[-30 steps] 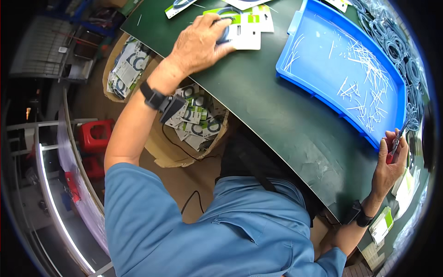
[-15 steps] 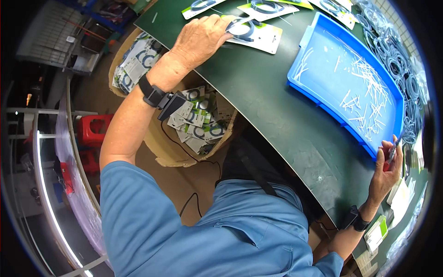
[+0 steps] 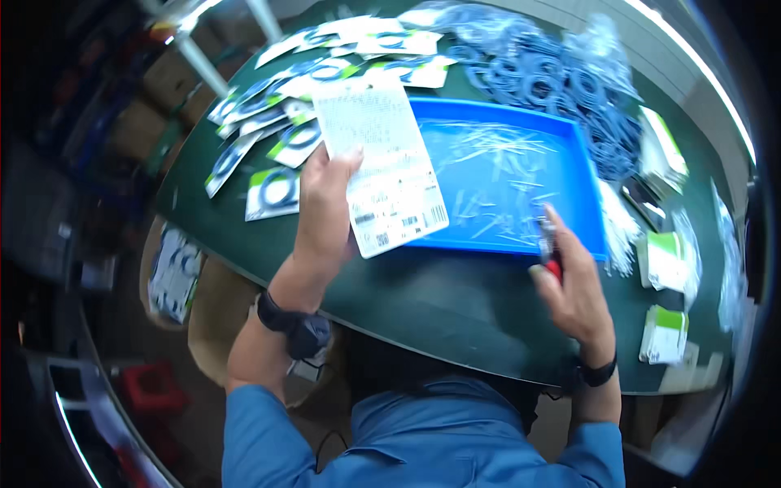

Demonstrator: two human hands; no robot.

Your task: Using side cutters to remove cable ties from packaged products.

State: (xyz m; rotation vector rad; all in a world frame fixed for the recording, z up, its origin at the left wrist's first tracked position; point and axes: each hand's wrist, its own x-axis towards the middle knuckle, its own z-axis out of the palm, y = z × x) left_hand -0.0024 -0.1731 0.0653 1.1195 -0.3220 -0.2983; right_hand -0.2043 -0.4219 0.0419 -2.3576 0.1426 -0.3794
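My left hand [image 3: 324, 207] is closed on the edge of a white packaging card [image 3: 392, 175], tilted upright with its printed side showing. The card overlaps the left end of a blue plastic tray [image 3: 508, 111]. Inside the tray lie scattered thin white strips [image 3: 496, 142], like clipped cable ties. Over the tray's near right corner, my right hand [image 3: 579, 297] is wrapped round small red-handled cutters [image 3: 551, 252]; motion blurs their jaws. Left of the tray several carded coiled cables [image 3: 279, 191] lie spread and overlapping.
Loose coiled blue-grey cables [image 3: 537, 73] are heaped behind the tray. To the right are a bundle of white strips [image 3: 620, 232], stacks of green-and-white cards [image 3: 665, 333] and clear plastic bags. Below the green table's [image 3: 439, 301] left edge stand cardboard boxes [image 3: 213, 325] of packed cards.
My left hand has lifted a carded cable from the table and brought it over beside the tray, printed side showing. My right hand keeps the cutters. The view has swung toward the table.
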